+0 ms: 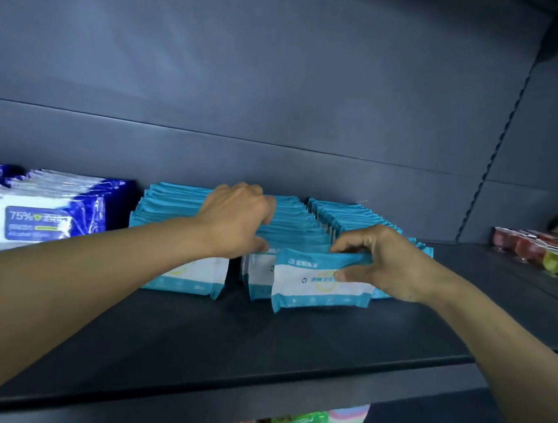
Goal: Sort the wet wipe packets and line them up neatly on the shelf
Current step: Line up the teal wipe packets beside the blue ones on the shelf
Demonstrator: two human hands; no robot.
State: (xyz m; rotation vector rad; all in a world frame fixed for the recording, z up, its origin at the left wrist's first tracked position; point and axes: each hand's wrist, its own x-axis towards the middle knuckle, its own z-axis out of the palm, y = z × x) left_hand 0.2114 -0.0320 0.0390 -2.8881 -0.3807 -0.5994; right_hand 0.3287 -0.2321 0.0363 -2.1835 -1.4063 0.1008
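On dark shelf (257, 340): teal packet rows (290, 219) mostly lined up. Right hand (386, 260) fingers pinch front packet (318, 284), crooked, unseated. Left hand (235, 217) fingers curled over middle row. Blue packs (43, 217) already grouped left.

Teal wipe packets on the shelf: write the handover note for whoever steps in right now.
Left hand: curled over the tops of the middle teal row.
Right hand: pinching the front teal packet, which sits tilted and forward of its row.
Done: three teal rows stand upright; blue alcohol wipes are grouped at left.
Left: seat that front packet square and even the row fronts on the shelf.
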